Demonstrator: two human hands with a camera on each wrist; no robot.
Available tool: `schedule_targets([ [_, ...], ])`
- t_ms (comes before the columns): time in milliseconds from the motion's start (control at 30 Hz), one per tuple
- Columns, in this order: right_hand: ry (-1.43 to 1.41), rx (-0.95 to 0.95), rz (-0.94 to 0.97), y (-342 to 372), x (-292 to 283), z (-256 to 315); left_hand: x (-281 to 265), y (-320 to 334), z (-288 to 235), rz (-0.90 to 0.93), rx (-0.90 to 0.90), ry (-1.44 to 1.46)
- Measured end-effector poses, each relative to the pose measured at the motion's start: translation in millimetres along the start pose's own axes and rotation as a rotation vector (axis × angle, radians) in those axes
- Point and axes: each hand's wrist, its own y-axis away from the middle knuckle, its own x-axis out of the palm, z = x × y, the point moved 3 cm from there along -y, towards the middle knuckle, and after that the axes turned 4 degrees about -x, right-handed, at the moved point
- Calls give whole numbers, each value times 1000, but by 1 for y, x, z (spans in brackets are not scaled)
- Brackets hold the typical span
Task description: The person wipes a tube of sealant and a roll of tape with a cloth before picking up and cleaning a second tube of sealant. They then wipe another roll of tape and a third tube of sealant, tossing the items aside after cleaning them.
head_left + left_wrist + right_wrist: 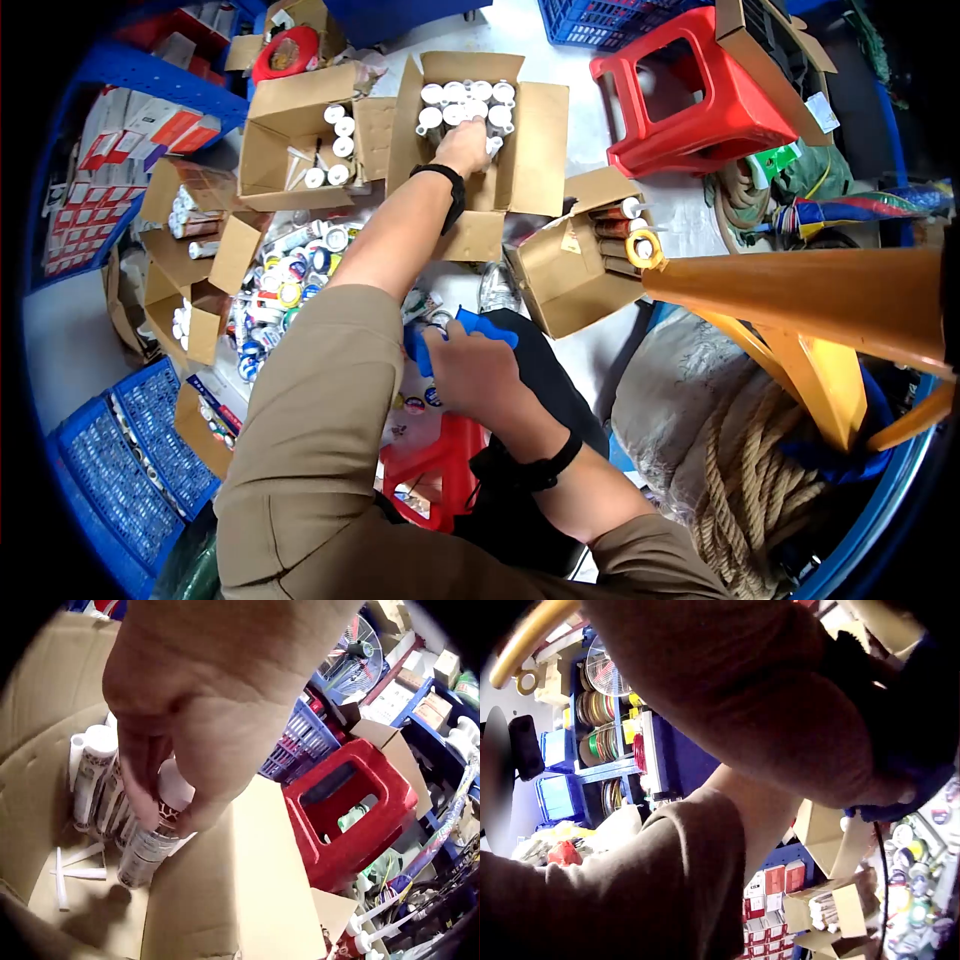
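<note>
My left hand [465, 148] reaches down into an upright cardboard box [541, 150]. Its thumb and fingers grip a sealant cartridge [150, 851] with a white end, seen tilted in the left wrist view. More cartridges [96, 761] stand beside it, their white ends up, and loose white nozzles [79, 874] lie on the box floor. Close to my body, my right hand [475, 375] holds a bunched blue cloth [490, 328]. In the right wrist view that hand is mostly dark, with the cloth [922, 791] at its fingers.
Left of the box is another carton [262, 150] with cartridges and nozzles. A heap of cans and tubes [290, 290] spreads below it. On the right are a carton of brown cartridges [560, 290], a red stool [700, 90], an orange metal bar [800, 300] and coiled rope [750, 480].
</note>
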Motion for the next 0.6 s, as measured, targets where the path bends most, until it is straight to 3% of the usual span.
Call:
schedule_targets([
  [100,-54,93,265,-7,-6,-3,27,-10,6,35,-47,9],
  [200,-55,96,231,-8,-4,-9,45,-21,8,59,-3,-8],
  [233,-54,101,234,-9,-5,-10,47,-21,8,143,-39,34],
  [600,-57,152,215,-14,-3,-8,63,-16,12,205,-31,11],
])
